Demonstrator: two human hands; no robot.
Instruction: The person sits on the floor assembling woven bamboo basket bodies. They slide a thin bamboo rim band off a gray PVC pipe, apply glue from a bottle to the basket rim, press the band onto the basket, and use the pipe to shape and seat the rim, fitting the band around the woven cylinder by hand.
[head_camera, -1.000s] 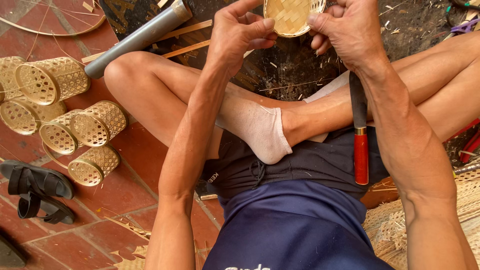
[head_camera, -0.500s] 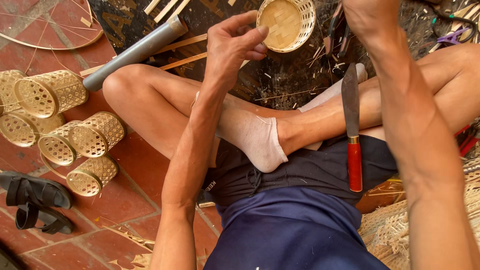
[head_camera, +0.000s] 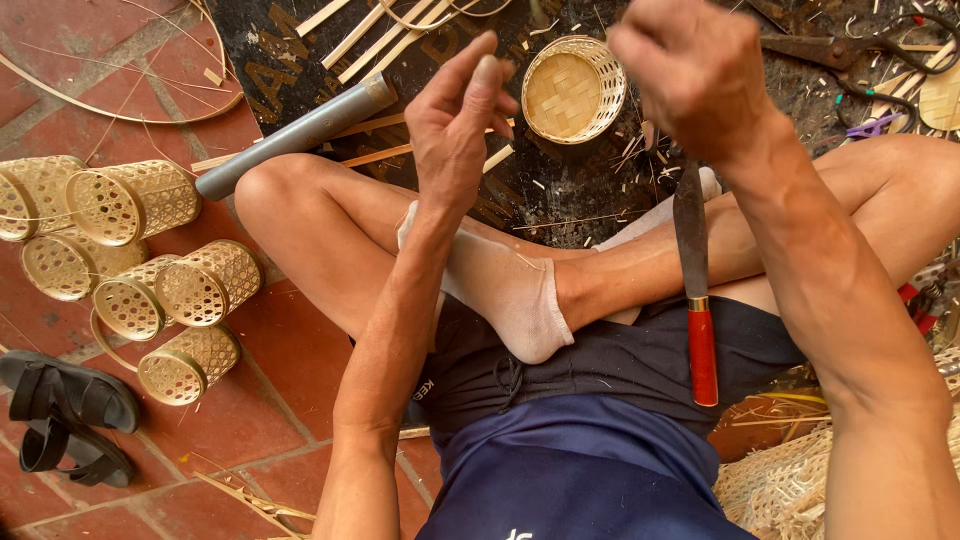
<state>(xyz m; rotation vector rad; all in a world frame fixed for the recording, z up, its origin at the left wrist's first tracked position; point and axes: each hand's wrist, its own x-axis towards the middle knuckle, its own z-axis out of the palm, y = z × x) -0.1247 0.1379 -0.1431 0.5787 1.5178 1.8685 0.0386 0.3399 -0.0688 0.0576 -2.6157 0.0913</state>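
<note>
Nearest the camera, across the lap of the seated person, a knife (head_camera: 697, 300) with a red handle lay lengthwise, blade pointing away, beside a foot in a white sock (head_camera: 510, 290) tucked over the crossed legs. At the left edge of the brick floor (head_camera: 290, 350), a pair of dark sandals (head_camera: 65, 415) sat near a cluster of open-weave bamboo cylinders (head_camera: 130, 200) lying on their sides.

Above the knees both hands were raised. The left hand (head_camera: 455, 125) was half curled, forefinger up and thumb close against it as if pinching something fine; whether it gripped a strand could not be told. The right hand (head_camera: 690, 75) showed its back, fingers folded in tight, and nothing could be seen in it.

Between and just beyond the hands, the small round basket (head_camera: 573, 88) rested on the dark mat (head_camera: 560, 200), its woven base turned toward the camera, touched by neither hand. A grey pipe (head_camera: 300, 135) lay slanted by the left knee. At the mat's far edge lay split bamboo strips (head_camera: 370, 30), with shears (head_camera: 830, 50) toward the far right corner.

By the look of it, the work stood at a pause over the small basket. Taking it up again would call for both hands to reach down to its rim without brushing the knife.
</note>
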